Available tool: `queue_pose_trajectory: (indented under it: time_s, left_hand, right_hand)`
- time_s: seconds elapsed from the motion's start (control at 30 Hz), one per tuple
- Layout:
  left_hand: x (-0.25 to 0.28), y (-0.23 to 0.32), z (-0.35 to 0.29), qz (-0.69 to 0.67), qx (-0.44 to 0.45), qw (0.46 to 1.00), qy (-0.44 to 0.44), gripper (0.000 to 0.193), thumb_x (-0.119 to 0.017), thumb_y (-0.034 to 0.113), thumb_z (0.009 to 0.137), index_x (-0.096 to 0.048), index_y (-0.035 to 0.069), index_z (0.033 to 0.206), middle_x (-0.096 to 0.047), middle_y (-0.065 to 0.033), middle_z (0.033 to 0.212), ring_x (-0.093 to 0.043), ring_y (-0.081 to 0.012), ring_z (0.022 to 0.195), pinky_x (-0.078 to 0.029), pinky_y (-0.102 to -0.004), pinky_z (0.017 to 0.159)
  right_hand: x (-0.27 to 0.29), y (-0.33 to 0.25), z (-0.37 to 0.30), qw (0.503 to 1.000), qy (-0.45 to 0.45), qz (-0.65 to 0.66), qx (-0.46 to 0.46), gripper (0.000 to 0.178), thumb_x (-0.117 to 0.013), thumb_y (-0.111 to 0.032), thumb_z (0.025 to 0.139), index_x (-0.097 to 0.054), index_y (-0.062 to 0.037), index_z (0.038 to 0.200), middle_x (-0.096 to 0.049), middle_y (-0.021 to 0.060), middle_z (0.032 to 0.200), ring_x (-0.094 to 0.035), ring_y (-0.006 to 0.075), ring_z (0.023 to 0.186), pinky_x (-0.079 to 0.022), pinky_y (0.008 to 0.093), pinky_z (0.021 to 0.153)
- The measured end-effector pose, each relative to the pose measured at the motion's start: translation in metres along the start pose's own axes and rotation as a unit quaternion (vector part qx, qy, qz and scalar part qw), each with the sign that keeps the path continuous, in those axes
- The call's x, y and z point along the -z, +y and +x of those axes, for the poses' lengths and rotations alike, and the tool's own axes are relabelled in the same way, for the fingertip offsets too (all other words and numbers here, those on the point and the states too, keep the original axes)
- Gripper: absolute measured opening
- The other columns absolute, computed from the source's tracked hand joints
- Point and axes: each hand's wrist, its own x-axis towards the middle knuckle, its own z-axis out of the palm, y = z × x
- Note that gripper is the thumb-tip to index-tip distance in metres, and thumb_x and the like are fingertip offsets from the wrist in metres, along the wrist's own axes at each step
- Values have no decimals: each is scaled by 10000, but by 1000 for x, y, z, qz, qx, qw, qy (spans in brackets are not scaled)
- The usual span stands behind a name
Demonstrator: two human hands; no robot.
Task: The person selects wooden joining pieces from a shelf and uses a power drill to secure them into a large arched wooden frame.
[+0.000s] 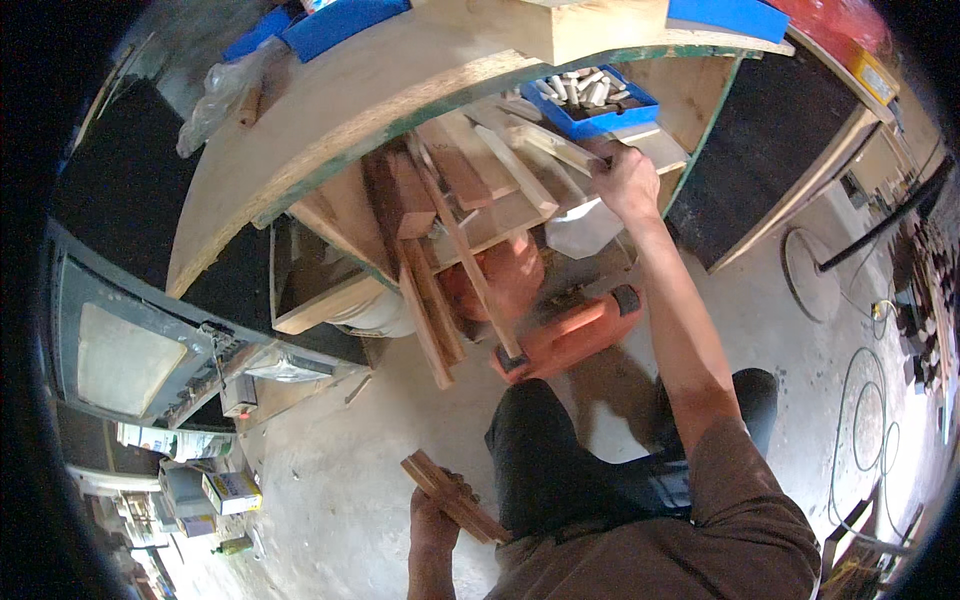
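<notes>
My left hand [434, 522] is closed around a few short brown wooden strips [455, 495], low in front of me beside my knee. Farther off, my right arm reaches onto the shelf under the workbench. There my right hand [630, 185] grips the near end of a pale wooden strip [560, 148]. Just behind that hand stands a blue tray [610, 123] with many small white and dark pieces in it. Other lengths of wood lie on the shelf to the left, among them a thick reddish block [411, 200] and a pale batten [520, 175].
Overhead, the bench top [340, 120] juts out above the shelf. Several long strips [425, 310] stick out past the shelf edge toward me. An orange-red plastic container [575, 335] stands on the floor ahead of my knees. Hoses or cables [860, 410] lie on the floor at right.
</notes>
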Motion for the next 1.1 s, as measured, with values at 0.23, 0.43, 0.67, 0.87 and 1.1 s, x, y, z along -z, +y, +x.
queue_pose_trajectory:
  time_s: [0.23, 0.43, 0.67, 0.87, 1.1]
  left_hand:
    - [-145, 66, -4, 191, 7, 965, -179, 510, -669, 73, 831, -449, 60, 1290, -590, -105, 1065, -622, -296, 949, -556, -566, 834]
    - [-287, 63, 72, 176, -51, 940, -286, 404, -583, 25, 861, -460, 24, 1246, -572, -95, 1058, -614, -252, 961, -513, -455, 908]
    - [-398, 62, 209, 348, -172, 903, -187, 267, -580, -14, 818, -539, -15, 1082, -629, -121, 914, -637, -288, 840, -553, -419, 760]
    - [-398, 80, 320, 425, -255, 868, -17, 198, -656, 95, 796, -622, 14, 974, -619, -66, 943, -603, -203, 881, -492, -347, 751]
    - [-395, 91, 329, 441, -122, 889, 5, 286, -619, 163, 865, -589, 23, 1112, -621, -101, 1013, -600, -279, 894, -488, -417, 823]
  right_hand:
    - [52, 48, -53, 919, -47, 379, -99, 262, -688, -192, 866, -665, 57, 942, -659, 84, 758, -567, 115, 612, -473, 291, 564]
    - [96, 68, -95, 860, -31, 488, -146, 161, -652, -128, 901, -610, 20, 950, -629, 52, 823, -571, 107, 694, -478, 260, 604]
    - [95, 115, -99, 816, 64, 547, -176, 132, -648, -108, 906, -579, 1, 934, -618, 59, 816, -573, 111, 660, -493, 265, 562]
    - [69, 172, -87, 728, 49, 644, -231, 109, -648, -100, 903, -583, -13, 912, -612, 65, 767, -572, 126, 635, -486, 273, 574]
    - [87, 193, -116, 583, 7, 728, -361, 114, -616, -107, 925, -552, -24, 970, -650, 133, 921, -604, 161, 746, -487, 281, 602]
